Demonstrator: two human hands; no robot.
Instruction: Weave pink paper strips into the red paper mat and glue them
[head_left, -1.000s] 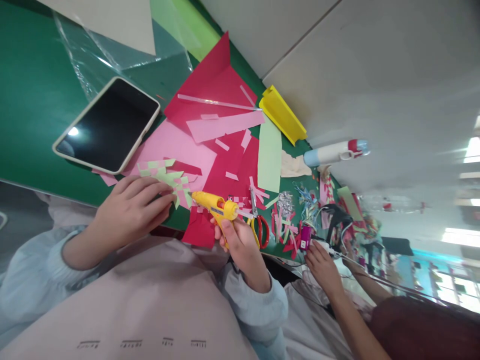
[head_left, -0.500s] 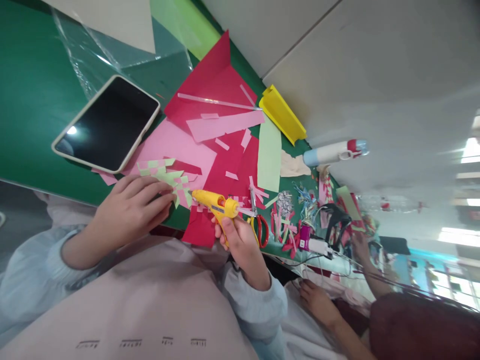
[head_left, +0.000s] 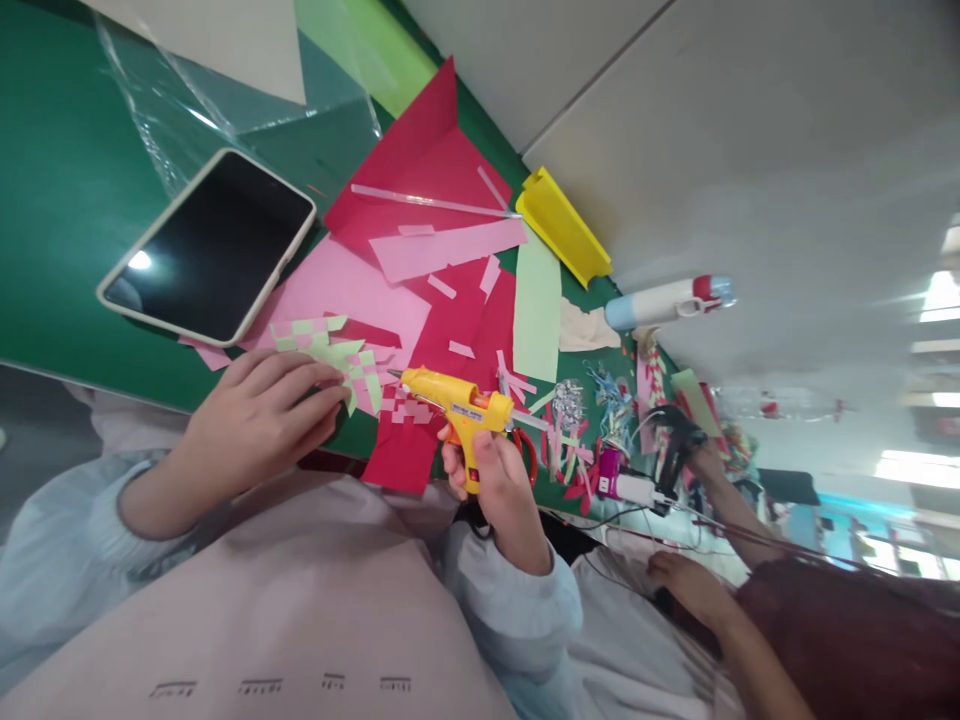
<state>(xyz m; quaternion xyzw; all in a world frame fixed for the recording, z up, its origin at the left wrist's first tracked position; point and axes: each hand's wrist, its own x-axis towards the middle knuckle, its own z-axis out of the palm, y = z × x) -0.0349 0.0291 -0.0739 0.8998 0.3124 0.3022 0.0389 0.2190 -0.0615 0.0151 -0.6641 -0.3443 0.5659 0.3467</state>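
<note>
My right hand (head_left: pixel 499 480) is wrapped round the handle of a yellow glue gun (head_left: pixel 457 400), whose nozzle points left. A clear glue stick sticks out of its back end. My left hand (head_left: pixel 262 425) rests at the near edge of a woven green and pink paper strip piece (head_left: pixel 352 365), fingers together and bent over its edge; what lies under the fingertips is hidden. Red paper (head_left: pixel 401 450) and pink paper (head_left: pixel 352 290) lie under and beside the woven piece. Red-handled scissors (head_left: pixel 523 452) are partly hidden behind the glue gun.
A phone (head_left: pixel 210 245) lies at the left on the green table (head_left: pixel 52 200). Farther off are a yellow holder (head_left: pixel 562 225), a white bottle (head_left: pixel 664 303), paper scraps and a purple plug (head_left: pixel 609 472) with cables. Another person's arms (head_left: pixel 697 590) are at the right.
The glue gun in my right hand has moved right and its nozzle has drawn back from the woven piece. My left hand has barely moved. The other person's hands have shifted.
</note>
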